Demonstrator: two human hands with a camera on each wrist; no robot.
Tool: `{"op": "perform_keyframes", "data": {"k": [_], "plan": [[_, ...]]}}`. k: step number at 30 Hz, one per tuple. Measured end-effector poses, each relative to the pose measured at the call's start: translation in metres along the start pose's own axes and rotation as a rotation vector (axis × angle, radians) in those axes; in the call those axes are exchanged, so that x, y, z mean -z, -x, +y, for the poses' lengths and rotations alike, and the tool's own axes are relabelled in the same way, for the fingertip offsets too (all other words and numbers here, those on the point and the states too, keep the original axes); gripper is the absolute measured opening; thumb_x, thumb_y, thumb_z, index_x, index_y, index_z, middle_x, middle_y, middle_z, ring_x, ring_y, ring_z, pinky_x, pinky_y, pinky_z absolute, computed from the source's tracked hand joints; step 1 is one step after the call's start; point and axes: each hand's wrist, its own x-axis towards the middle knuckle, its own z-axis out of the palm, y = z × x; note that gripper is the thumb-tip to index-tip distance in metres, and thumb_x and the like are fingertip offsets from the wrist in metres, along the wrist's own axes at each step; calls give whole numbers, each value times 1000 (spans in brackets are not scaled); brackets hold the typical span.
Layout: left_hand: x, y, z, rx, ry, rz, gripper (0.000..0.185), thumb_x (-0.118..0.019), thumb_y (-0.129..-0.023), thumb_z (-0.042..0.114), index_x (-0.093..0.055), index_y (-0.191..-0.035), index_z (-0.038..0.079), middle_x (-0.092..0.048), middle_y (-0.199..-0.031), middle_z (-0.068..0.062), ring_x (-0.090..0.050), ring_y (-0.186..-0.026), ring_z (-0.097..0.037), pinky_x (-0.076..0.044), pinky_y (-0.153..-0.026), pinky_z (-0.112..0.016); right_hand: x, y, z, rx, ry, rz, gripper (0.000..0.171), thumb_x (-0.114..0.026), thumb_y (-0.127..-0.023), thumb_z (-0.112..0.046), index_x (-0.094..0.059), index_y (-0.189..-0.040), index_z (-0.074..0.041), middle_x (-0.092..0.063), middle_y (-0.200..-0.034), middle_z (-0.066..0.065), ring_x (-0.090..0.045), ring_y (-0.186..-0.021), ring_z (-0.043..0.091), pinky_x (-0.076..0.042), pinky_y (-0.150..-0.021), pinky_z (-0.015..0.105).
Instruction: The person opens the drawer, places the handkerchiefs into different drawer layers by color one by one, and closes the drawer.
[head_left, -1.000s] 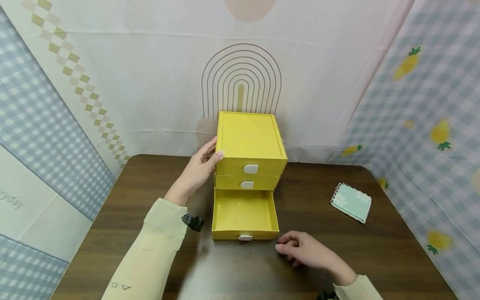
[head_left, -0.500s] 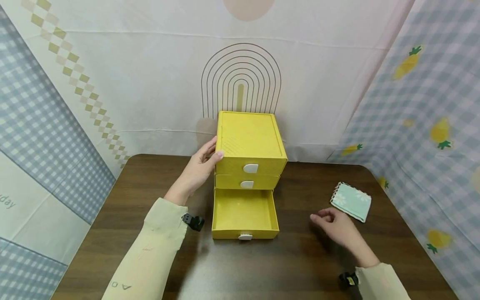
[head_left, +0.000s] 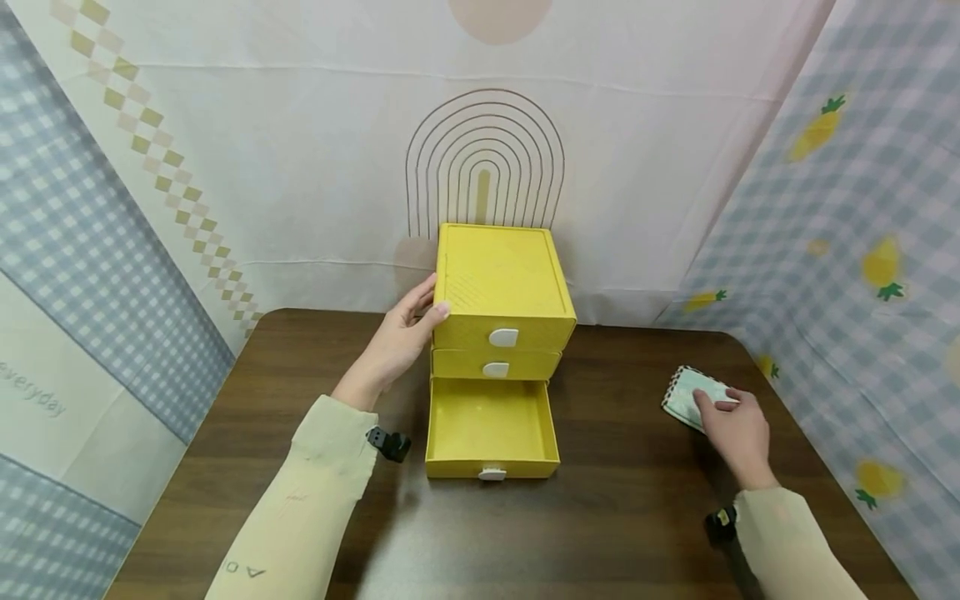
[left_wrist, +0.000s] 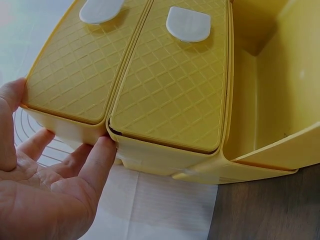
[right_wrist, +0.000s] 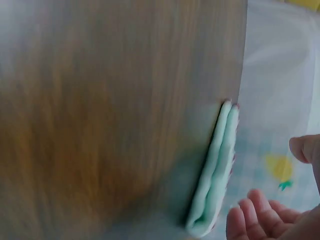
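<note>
A small yellow drawer cabinet (head_left: 501, 271) stands at the back of the table, its bottom drawer (head_left: 457, 469) pulled out with nothing inside. My left hand (head_left: 393, 343) rests against the cabinet's left side, thumb at the top front corner. In the left wrist view, extended fingertips (left_wrist: 105, 145) touch the side wall near the joint between the upper two drawers. Over to the right, my right hand (head_left: 738, 427) hovers at a folded mint-green cloth (head_left: 684, 398) with white flowers, covering part of it. The right wrist view has thumb and fingers spread apart beside the cloth's folded edge (right_wrist: 215, 175).
The brown wooden table (head_left: 615, 517) has a white patterned curtain (head_left: 300, 167) behind it. Checked fabric (head_left: 847, 250) with pineapple prints hangs along the right side. White tab handles (head_left: 503, 337) project from the drawer fronts.
My right hand has moved from beside the open drawer's front corner, rightward and away from me, to over the folded cloth. The left hand and the cabinet have stayed put.
</note>
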Motion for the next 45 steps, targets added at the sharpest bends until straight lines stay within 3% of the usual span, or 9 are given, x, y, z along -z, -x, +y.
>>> {"op": "perform_keyframes", "data": {"k": [9, 19, 27, 29, 32, 34, 36, 41, 45], "plan": [[1, 0, 1, -1, -8, 6, 64, -55, -100, 34, -24, -155, 28, -28, -155, -4, -35, -136, -25, -33, -108, -47, 6, -21, 20, -125, -6, -51, 95, -46, -93, -58, -17, -146, 14, -35, -136, 37, -37, -120, 52, -35, -94, 61], [0, 1, 2, -3, 3, 3, 64, -55, -100, 33, -24, -155, 28, -29, -155, -4, -35, -136, -24, -33, -108, -46, 6, -30, 23, -252, 101, -145, 104, -56, -89, -50, -5, -140, 25, -12, -136, 51, -19, -123, 63, -29, -97, 66], [-1, 1, -1, -11, -1, 9, 63, -55, -100, 34, -24, -155, 28, -29, -155, -5, -36, -135, -25, -33, -108, -46, 12, -29, 20, -340, 12, -273, 121, -63, -86, -53, 16, -138, 23, 7, -140, 51, -11, -129, 62, -30, -99, 64], [-1, 1, -1, -14, -7, 10, 63, -55, -100, 34, -24, -155, 27, -29, -155, -5, -36, -135, -25, -33, -108, -46, 13, -31, 21, -344, -29, -292, 122, -67, -85, -48, 17, -137, 23, 1, -140, 50, -25, -124, 55, -41, -93, 56], [-1, 2, -2, -15, -11, 12, 63, -55, -100, 34, -24, -155, 27, -29, -155, -5, -35, -136, -24, -33, -108, -45, 13, -32, 24, -335, -91, -318, 115, -71, -84, -39, 8, -138, 25, -34, -115, 42, -50, -84, 35, -49, -66, 42], [-1, 2, -1, -15, -12, 11, 63, -55, -100, 34, -24, -155, 27, -28, -155, -5, -34, -137, -24, -33, -109, -45, 12, -33, 25, -325, -122, -327, 106, -71, -84, -34, -1, -138, 25, -45, -84, 23, -40, -57, 19, -43, -51, 34], [-1, 2, -1, -15, -12, 12, 64, -55, -100, 34, -24, -155, 27, -28, -155, -5, -34, -136, -24, -33, -108, -45, 12, -31, 25, -322, -130, -332, 96, -70, -84, -31, -11, -135, 25, -36, -67, 5, -30, -45, 11, -39, -45, 35], [-1, 2, -1, -7, -16, 15, 64, -55, -99, 35, -24, -155, 28, -28, -155, -5, -33, -137, -25, -33, -108, -47, 10, -29, 23, -313, -115, -309, 81, -70, -82, -30, -27, -124, 23, -33, -60, 0, -30, -41, 10, -39, -42, 34], [-2, 3, -1, -10, -14, 14, 63, -54, -100, 35, -24, -155, 28, -28, -155, -5, -33, -137, -26, -32, -108, -48, 5, -27, 20, -310, -93, -271, 87, -69, -82, -30, -21, -131, 24, -43, -84, 25, -42, -59, 24, -44, -51, 37]]}}
